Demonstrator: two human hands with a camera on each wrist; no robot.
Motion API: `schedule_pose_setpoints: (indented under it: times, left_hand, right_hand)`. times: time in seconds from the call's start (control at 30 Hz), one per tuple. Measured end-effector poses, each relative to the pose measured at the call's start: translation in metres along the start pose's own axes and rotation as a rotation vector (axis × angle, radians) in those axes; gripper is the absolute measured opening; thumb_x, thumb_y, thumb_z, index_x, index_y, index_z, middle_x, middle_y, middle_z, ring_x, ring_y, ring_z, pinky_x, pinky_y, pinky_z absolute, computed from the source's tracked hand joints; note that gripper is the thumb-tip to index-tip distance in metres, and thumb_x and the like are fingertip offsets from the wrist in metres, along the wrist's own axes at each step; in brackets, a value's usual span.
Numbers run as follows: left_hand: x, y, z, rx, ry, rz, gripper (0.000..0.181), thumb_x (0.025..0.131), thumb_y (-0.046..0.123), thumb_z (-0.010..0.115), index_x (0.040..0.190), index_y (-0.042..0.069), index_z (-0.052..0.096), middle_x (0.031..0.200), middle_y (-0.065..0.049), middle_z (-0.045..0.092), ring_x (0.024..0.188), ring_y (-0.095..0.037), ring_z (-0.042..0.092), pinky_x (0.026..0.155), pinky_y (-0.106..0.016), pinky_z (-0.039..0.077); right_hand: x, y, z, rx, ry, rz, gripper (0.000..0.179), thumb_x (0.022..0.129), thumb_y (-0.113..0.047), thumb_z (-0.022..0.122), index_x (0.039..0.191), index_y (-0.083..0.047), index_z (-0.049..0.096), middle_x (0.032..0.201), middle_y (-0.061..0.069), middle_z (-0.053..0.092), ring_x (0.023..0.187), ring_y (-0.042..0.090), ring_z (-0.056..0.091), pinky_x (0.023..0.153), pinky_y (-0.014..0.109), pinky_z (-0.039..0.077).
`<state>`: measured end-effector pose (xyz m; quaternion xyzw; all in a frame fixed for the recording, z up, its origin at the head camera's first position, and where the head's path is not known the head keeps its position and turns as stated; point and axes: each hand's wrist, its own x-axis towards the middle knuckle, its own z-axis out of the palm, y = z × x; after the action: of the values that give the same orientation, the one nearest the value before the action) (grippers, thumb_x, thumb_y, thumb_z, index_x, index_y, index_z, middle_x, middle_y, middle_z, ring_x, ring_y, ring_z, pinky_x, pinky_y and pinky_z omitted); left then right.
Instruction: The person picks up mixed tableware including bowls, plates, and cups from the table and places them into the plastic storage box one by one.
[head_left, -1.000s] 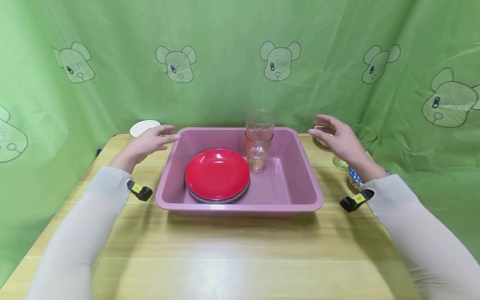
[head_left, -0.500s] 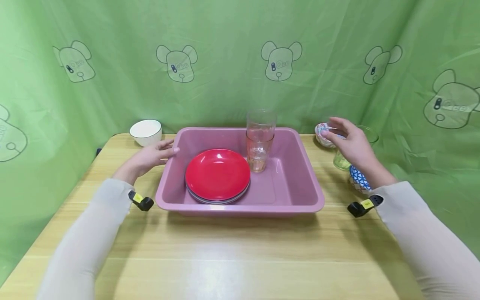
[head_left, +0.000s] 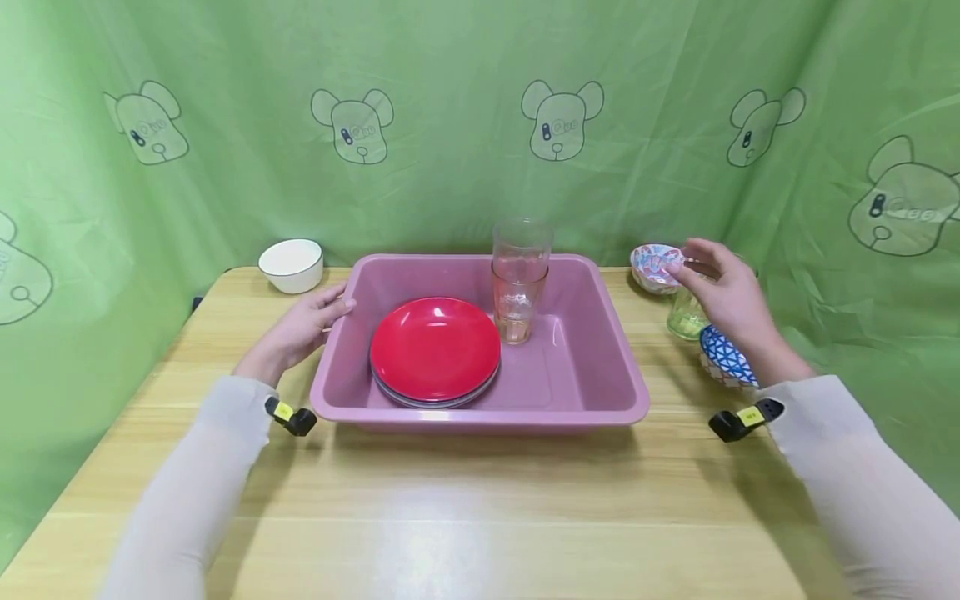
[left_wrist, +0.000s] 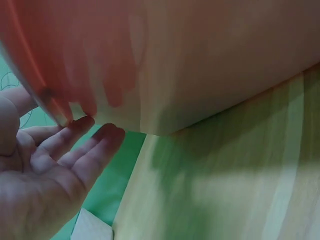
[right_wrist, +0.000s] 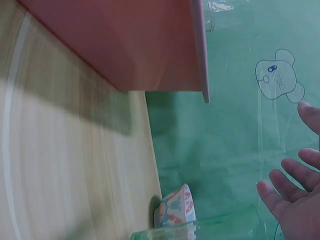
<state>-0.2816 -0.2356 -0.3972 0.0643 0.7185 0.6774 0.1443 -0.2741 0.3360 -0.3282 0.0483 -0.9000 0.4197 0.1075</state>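
Head view: rested the left hand (head_left: 302, 323) loosely on the left rim of the pink tub (head_left: 480, 415), near the far edge of the surface (head_left: 525, 542), likely for steadying; held the right hand (head_left: 729, 293) apart, spread and empty, near the green glass (head_left: 685, 320) toward the right edge.

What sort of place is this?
Perhaps a small staged tabletop set-up rather than a working kitchen: a cartoon-printed green curtain hangs right behind a wood-grain table, where a pink basin holds stacked plates and see-through tumblers.
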Motion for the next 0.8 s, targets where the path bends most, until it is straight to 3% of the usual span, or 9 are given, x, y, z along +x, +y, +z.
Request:
schedule_pose_setpoints:
  times: [0.17,0.4,0.6,0.8]
  left_hand:
    - [0.001,-0.005,0.002,-0.101,-0.004,-0.002,0.057,0.105,0.018,0.046,0.157,0.014,0.021,0.148,-0.026,0.036,0.097,-0.010,0.063,0.086,-0.028,0.056]
    - [0.000,-0.008,0.003,-0.193,-0.011,0.013,0.057,0.106,0.018,0.045,0.157,0.014,0.021,0.155,-0.021,0.030,0.111,-0.017,0.062,0.091,-0.030,0.054]
    - [0.000,-0.011,0.004,-0.195,0.007,0.027,0.057,0.105,0.021,0.046,0.157,0.015,0.022,0.155,-0.021,0.031,0.119,-0.022,0.058,0.092,-0.032,0.054]
    - [0.001,-0.014,0.006,-0.191,0.029,0.038,0.057,0.105,0.023,0.046,0.156,0.015,0.023,0.155,-0.019,0.032,0.123,-0.025,0.055,0.092,-0.032,0.053]
  right_hand:
    - [-0.005,0.007,-0.007,-0.011,0.052,0.023,0.072,0.096,-0.047,0.058,0.151,-0.007,0.034,0.146,0.024,0.042,0.131,0.041,0.041,0.110,0.055,0.033]
    - [-0.008,0.019,-0.014,-0.013,0.172,0.036,0.067,0.096,-0.046,0.058,0.148,-0.009,0.039,0.147,0.019,0.043,0.130,0.030,0.044,0.111,0.039,0.037]
    - [-0.007,0.027,-0.018,-0.020,0.248,0.058,0.063,0.095,-0.044,0.060,0.146,-0.010,0.043,0.141,0.016,0.048,0.117,0.017,0.048,0.092,0.018,0.046]
    - [-0.004,0.033,-0.023,-0.082,0.285,0.103,0.068,0.095,-0.048,0.058,0.146,-0.006,0.041,0.139,0.016,0.045,0.114,0.022,0.046,0.083,0.020,0.043]
